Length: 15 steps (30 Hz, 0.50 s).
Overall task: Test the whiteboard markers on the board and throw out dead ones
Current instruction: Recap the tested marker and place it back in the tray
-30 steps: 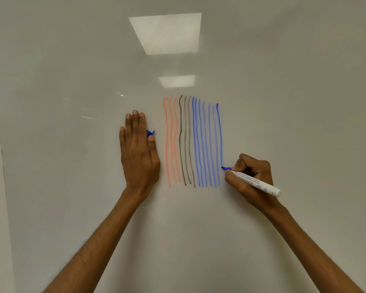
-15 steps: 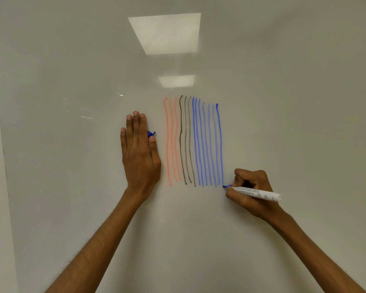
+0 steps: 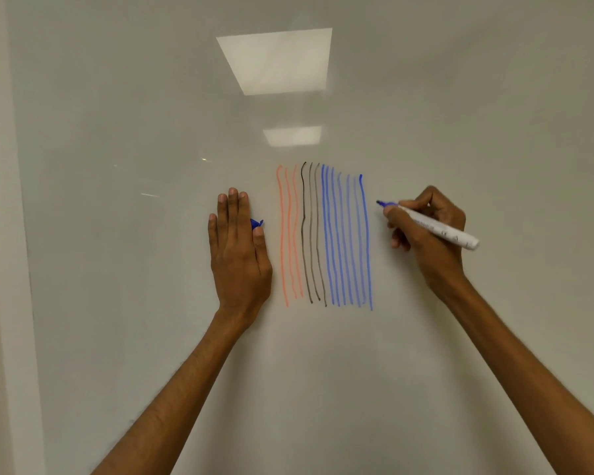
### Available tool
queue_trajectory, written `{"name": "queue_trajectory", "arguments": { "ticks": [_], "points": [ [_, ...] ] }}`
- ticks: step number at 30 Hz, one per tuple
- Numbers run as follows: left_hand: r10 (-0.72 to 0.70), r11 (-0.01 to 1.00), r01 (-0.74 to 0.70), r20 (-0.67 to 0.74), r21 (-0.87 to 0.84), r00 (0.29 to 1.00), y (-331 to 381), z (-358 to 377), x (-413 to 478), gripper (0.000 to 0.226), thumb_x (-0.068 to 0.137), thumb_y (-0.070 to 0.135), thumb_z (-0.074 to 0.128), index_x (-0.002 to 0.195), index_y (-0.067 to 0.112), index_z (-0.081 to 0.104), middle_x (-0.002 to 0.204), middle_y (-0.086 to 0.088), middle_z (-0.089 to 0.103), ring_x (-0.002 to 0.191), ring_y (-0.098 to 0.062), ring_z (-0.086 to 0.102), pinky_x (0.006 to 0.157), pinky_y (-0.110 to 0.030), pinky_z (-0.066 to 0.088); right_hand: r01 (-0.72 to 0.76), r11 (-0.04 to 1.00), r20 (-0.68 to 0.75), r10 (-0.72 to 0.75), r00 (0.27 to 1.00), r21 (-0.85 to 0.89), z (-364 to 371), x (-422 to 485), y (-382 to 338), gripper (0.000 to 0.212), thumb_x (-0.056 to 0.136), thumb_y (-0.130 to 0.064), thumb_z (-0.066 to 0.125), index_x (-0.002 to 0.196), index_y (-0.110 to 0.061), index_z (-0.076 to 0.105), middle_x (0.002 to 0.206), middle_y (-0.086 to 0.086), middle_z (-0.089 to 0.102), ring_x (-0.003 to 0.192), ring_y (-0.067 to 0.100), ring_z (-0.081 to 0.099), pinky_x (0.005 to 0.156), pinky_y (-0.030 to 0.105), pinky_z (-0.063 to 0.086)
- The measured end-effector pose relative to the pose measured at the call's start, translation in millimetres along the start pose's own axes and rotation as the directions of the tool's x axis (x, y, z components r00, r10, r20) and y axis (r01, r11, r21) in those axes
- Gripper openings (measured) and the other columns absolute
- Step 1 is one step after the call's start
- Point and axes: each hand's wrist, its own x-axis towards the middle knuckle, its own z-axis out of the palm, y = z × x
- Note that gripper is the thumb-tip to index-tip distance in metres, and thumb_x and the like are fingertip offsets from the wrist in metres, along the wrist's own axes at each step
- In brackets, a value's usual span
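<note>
The white plastic whiteboard marker (image 3: 436, 228) is hovering just right of the band of orange, black and blue vertical test lines (image 3: 326, 234), near their upper ends. Its blue tip (image 3: 382, 202) is pointing towards the band, close to the glossy white whiteboard (image 3: 134, 303); whether it is touching the surface is hard to tell. The marker is looking light, stiff and smooth-barrelled, so a pen-style pinch near the tip end is suiting it best, leaving the rear end free. The right hand (image 3: 426, 241) is gripping it just so, fingers curling around the front of the barrel. Left of the band, the left hand (image 3: 237, 258) is pressing flat on the board, fingers straight and together, with a small blue plastic cap (image 3: 256, 223) peeking out between thumb and forefinger.
</note>
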Motion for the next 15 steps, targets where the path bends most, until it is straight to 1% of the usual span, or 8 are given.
{"name": "queue_trajectory", "arguments": {
  "ticks": [2, 6, 10, 15],
  "points": [
    [0.002, 1.0, -0.002, 0.001, 0.001, 1.0, 0, 0, 0, 0.053, 0.106, 0.019, 0.03, 0.156, 0.004, 0.02, 0.165, -0.01, 0.017, 0.154, -0.019, 0.009, 0.126, -0.039, 0.006, 0.015, 1.0, -0.017, -0.015, 1.0, -0.013, 5, 17, -8, 0.044, 0.085, -0.002, 0.072, 0.061, -0.03, 0.049, 0.07, 0.008, 0.066, 0.046, 0.022, 0.056, 0.043, 0.023, 0.04],
    [0.003, 1.0, -0.003, -0.001, 0.006, 1.0, 0, 0, 0, 0.053, 0.106, 0.019, 0.03, 0.156, 0.004, 0.021, 0.165, -0.009, 0.018, 0.154, -0.019, 0.009, 0.126, -0.041, 0.008, 0.034, 0.997, 0.017, -0.033, 0.999, -0.071, 13, 35, -12, 0.029, 0.087, -0.006, 0.073, 0.071, -0.016, 0.051, 0.074, 0.01, 0.067, 0.052, 0.023, 0.063, 0.047, 0.027, 0.048],
    [0.005, 1.0, -0.005, 0.0, 0.011, 1.0, 0, 0, -1, 0.053, 0.106, 0.02, 0.03, 0.156, 0.004, 0.021, 0.165, -0.009, 0.017, 0.154, -0.018, 0.009, 0.126, -0.041, 0.008, 0.019, 0.997, -0.005, -0.019, 1.0, -0.072, 16, 35, -8, 0.029, 0.086, -0.006, 0.073, 0.07, -0.016, 0.051, 0.072, 0.004, 0.068, 0.052, 0.022, 0.064, 0.051, 0.028, 0.051],
    [0.009, 1.0, -0.009, -0.003, 0.013, 1.0, -1, 0, -1, 0.053, 0.106, 0.019, 0.03, 0.156, 0.004, 0.021, 0.165, -0.009, 0.018, 0.154, -0.018, 0.009, 0.126, -0.039, 0.007, 0.009, 0.996, -0.019, -0.011, 1.0, -0.084, 17, 36, -8, 0.029, 0.086, -0.004, 0.072, 0.069, -0.014, 0.051, 0.074, 0.006, 0.068, 0.052, 0.024, 0.063, 0.051, 0.029, 0.052]
  ]
}}
